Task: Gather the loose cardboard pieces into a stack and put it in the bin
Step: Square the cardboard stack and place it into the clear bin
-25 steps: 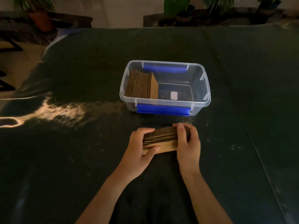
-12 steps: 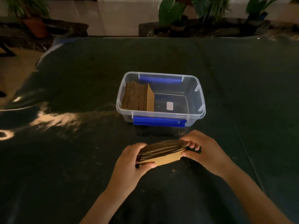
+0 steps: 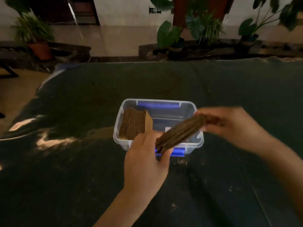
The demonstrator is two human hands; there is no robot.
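1. Cardboard stack [image 3: 180,132], earlier low on the counter [image 3: 65,185], now raised and tilted over the bin [image 3: 199,141].
2. Left hand [image 3: 146,161] and right hand [image 3: 229,125] grasp its ends.
3. Second stack [image 3: 133,126] stays inside.

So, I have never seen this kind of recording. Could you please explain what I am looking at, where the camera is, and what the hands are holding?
There is no machine here. A person wears a camera on the head, looking forward and down, so you see their own two arms. The left hand and the right hand grip the two ends of a cardboard stack, held tilted in the air over the near rim of a clear bin. The bin stands on a dark table and already holds another stack, standing on edge at its left side. Potted plants stand behind the table. The right hand is blurred.
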